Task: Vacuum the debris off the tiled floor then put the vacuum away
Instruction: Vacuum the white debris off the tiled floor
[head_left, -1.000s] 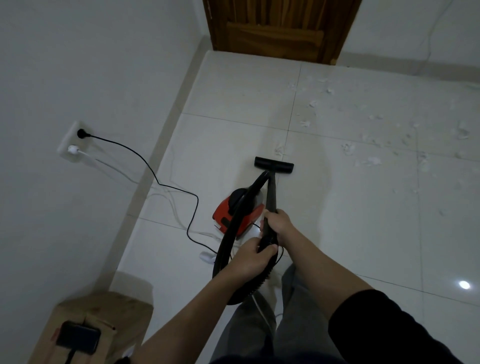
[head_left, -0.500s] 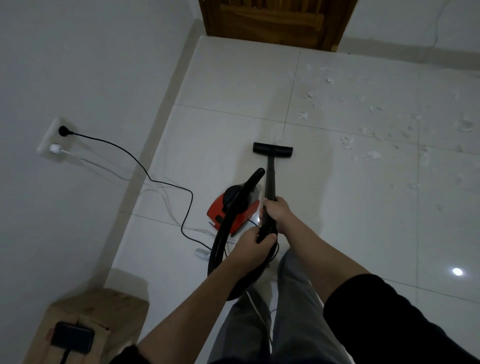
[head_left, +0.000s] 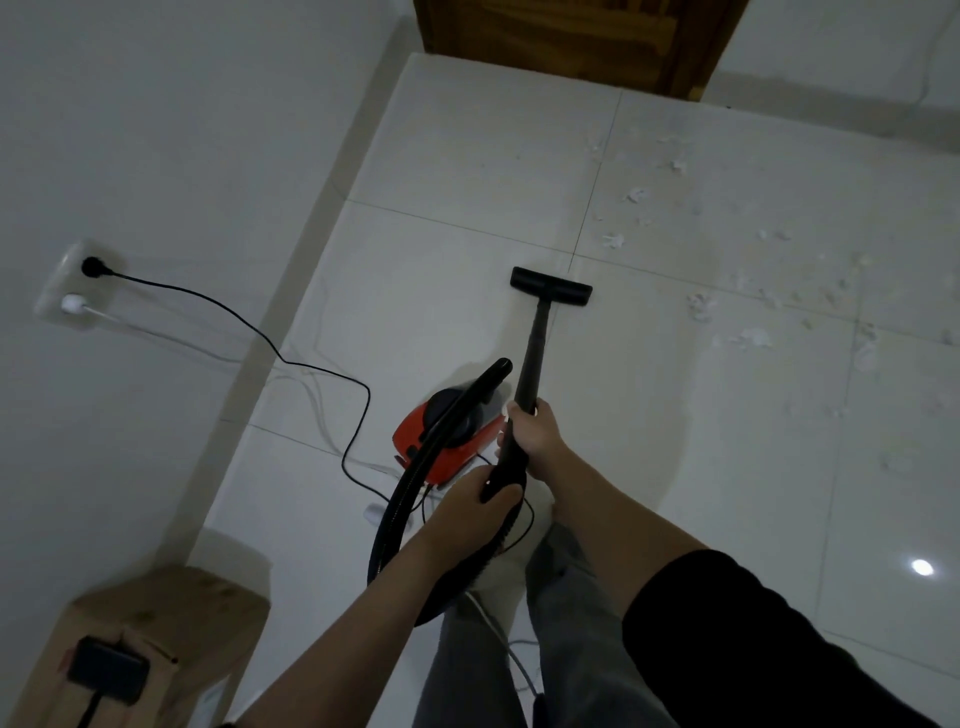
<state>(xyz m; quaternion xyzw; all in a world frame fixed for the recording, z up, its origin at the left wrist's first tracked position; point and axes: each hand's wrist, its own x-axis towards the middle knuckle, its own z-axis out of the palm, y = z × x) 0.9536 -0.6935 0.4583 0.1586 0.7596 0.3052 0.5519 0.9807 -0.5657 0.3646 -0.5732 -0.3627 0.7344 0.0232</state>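
Taking the red vacuum (head_left: 444, 441) as the reference point: nearest the person, the left hand (head_left: 467, 501) is curled round the rear handle of the wand, where the hose (head_left: 410, 493) loops back to the vacuum; just ahead, the right hand (head_left: 535, 434) is wrapped round the wand (head_left: 532, 358). One floor head (head_left: 551, 287) sits on the tiled floor (head_left: 467, 171) beyond the vacuum, short of the debris (head_left: 748, 338), which lies scattered beyond and to its right, too many scraps to count. Left of the vacuum, two cords, one black (head_left: 249, 325) and one white (head_left: 156, 335), run from two plugs in one wall socket (head_left: 72, 283). Risks, in my judgement: the trailing cords and hose may snag feet or the vacuum when pulled forward; light scraps may scatter under a fast stroke. One wooden stool (head_left: 171, 623) stands near left; one door (head_left: 576, 36) is farthest.
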